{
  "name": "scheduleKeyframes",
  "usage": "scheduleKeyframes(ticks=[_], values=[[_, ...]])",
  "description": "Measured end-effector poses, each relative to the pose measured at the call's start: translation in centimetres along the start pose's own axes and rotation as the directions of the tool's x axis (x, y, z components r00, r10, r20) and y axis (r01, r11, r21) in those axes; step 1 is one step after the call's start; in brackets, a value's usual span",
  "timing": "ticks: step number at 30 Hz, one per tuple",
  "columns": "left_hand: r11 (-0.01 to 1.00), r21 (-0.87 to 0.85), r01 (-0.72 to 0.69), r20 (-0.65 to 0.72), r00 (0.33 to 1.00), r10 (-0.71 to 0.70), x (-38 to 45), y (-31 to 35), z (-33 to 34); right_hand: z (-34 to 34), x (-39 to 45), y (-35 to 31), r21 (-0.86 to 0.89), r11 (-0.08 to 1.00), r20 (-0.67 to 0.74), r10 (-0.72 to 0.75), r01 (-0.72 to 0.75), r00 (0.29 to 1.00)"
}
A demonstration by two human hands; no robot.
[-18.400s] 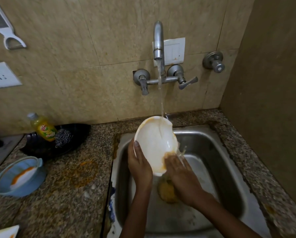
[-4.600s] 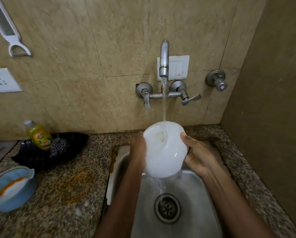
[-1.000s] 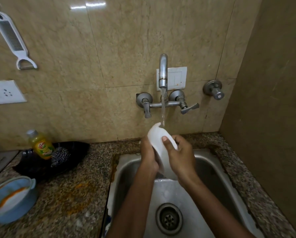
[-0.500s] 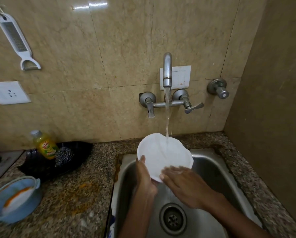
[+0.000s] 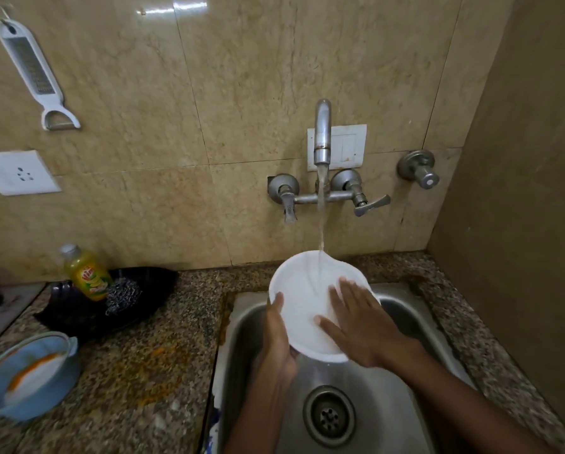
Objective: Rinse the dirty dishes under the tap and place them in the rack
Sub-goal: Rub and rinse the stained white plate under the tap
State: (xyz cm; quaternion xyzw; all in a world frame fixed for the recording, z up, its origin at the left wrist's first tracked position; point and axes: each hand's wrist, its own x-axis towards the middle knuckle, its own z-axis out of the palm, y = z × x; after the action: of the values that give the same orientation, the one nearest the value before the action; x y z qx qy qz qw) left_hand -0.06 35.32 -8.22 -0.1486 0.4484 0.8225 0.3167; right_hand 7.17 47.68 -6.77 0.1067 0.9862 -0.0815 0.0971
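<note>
A white bowl (image 5: pixel 302 296) is tilted over the steel sink (image 5: pixel 415 365), its inside facing me, and water from the tap (image 5: pixel 322 136) falls into it. My left hand (image 5: pixel 276 339) grips the bowl's left rim, thumb on the inside. Flat on the inner surface lies my right hand (image 5: pixel 359 326), fingers straight and spread. The bowl looks clean and wet.
On the granite counter to the left sit a blue container (image 5: pixel 25 378) with orange residue, a black tray (image 5: pixel 117 303) holding a yellow soap bottle (image 5: pixel 86 273) and a steel scrubber (image 5: pixel 123 294). A side wall stands close on the right. The sink drain (image 5: pixel 328 416) is uncovered.
My right hand has slid up the bowl's inside, from the lower rim to the middle. The bowl stays under the stream, tilted a little more toward me.
</note>
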Motion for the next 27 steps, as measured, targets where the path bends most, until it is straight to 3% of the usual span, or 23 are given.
scheduleKeyframes(ticks=[3, 6, 9, 12, 14, 16, 18, 20, 21, 22, 23, 25, 27], values=[[0.999, -0.004, 0.047, 0.139, 0.989, -0.046, -0.3, -1.7, 0.6, 0.0, 0.8, -2.3, 0.088, 0.995, -0.014, -0.04, 0.041, 0.999], [0.997, 0.052, 0.062, 0.106, 0.992, -0.068, -0.3, -1.2, 0.2, -0.4, -1.9, -3.6, 0.165, 0.963, 0.095, -0.23, 0.213, 0.969], [0.993, 0.024, 0.113, 0.114, 0.987, -0.115, -0.3, 0.4, -0.8, 0.6, -4.2, -2.4, -0.106, 0.939, 0.043, -0.325, 0.327, 0.945], [0.985, -0.018, 0.171, 0.194, 0.967, -0.164, 0.2, 1.2, -1.7, 0.0, -5.1, -3.6, -0.322, 0.917, -0.018, -0.257, 0.238, 0.966], [0.981, -0.049, 0.189, 0.283, 0.944, -0.168, 0.0, 1.4, -1.6, -1.4, -5.5, -4.9, -0.347, 0.889, -0.046, -0.335, 0.299, 0.941], [0.991, -0.098, 0.09, 0.317, 0.947, -0.055, 0.5, 1.5, -1.4, -3.4, -6.0, -5.4, -0.329, 0.875, -0.024, -0.384, 0.355, 0.923], [0.987, -0.164, 0.004, 0.338, 0.94, 0.053, 1.1, 1.7, -1.2, -5.9, -6.4, -5.1, -0.165, 0.926, -0.129, -0.362, 0.34, 0.923], [0.976, -0.211, 0.053, 0.342, 0.939, 0.023, 1.3, 2.2, -0.8, -8.3, -6.4, -3.9, 0.21, 0.931, -0.159, -0.269, 0.299, 0.95], [0.98, -0.189, 0.062, 0.344, 0.939, 0.007, 1.2, 2.3, -0.7, -9.2, -6.2, -3.0, 0.432, 0.862, -0.129, -0.234, 0.267, 0.964], [0.986, -0.147, 0.078, 0.369, 0.929, -0.019, 1.3, 2.4, -0.7, -9.7, -5.9, -2.0, 0.655, 0.726, -0.086, -0.206, 0.211, 0.975], [0.995, -0.073, 0.073, 0.356, 0.934, -0.042, 1.4, 2.3, -0.9, -10.0, -5.7, -1.1, 0.84, 0.523, -0.045, -0.199, 0.145, 0.979], [0.998, 0.06, -0.019, 0.28, 0.96, 0.001, 1.4, 1.9, -1.0, -9.3, -4.7, 0.8, 0.985, 0.164, -0.015, -0.183, 0.046, 0.983], [0.983, 0.153, -0.103, 0.258, 0.964, 0.06, 1.0, 1.7, -1.0, -7.9, -3.4, 2.0, 1.0, 0.002, 0.02, -0.107, -0.02, 0.994]])
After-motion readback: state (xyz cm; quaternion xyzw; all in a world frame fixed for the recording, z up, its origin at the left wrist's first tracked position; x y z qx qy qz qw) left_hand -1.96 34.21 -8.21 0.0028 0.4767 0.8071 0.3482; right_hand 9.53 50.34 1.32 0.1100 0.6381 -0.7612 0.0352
